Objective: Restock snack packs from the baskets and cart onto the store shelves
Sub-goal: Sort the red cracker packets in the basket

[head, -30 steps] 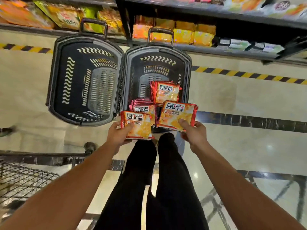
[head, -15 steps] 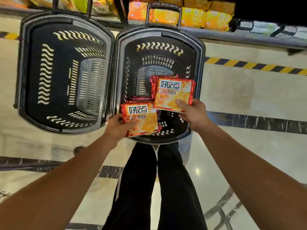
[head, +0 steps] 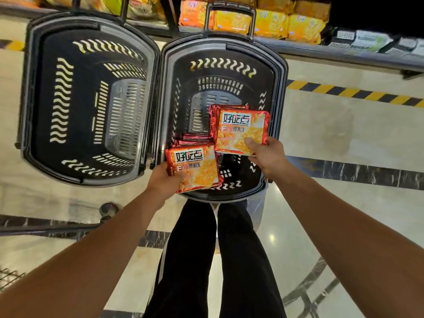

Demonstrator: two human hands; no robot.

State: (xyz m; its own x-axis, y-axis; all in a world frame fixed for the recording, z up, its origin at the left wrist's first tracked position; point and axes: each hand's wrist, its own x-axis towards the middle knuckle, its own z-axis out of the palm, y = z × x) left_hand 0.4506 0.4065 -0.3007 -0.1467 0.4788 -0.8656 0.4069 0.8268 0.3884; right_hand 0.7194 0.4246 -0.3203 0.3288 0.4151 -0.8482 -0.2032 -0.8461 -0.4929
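Two black baskets stand side by side on the floor. The right basket (head: pixel 278 92) holds red-and-orange snack packs; the left basket (head: pixel 46 99) shows only its bare bottom. My left hand (head: pixel 164 183) grips a snack pack (head: pixel 195 167) over the right basket's near rim. My right hand (head: pixel 267 154) pinches a second snack pack (head: pixel 241 131) by its lower right corner, above a pile of packs (head: pixel 195 140) lying in the basket.
A low shelf (head: pixel 321 50) runs along the top with orange and yellow snack bags (head: pixel 270 24). Yellow-black floor tape (head: pixel 353 94) lies at right. A cart's metal frame (head: pixel 46 228) and wheel (head: pixel 107 208) sit at lower left. My black-trousered legs (head: pixel 213 260) stand below the basket.
The view has closed in on the baskets. Both hands have moved forward over the right basket, each still gripping its pack; the right hand's pack now hangs over the pile.
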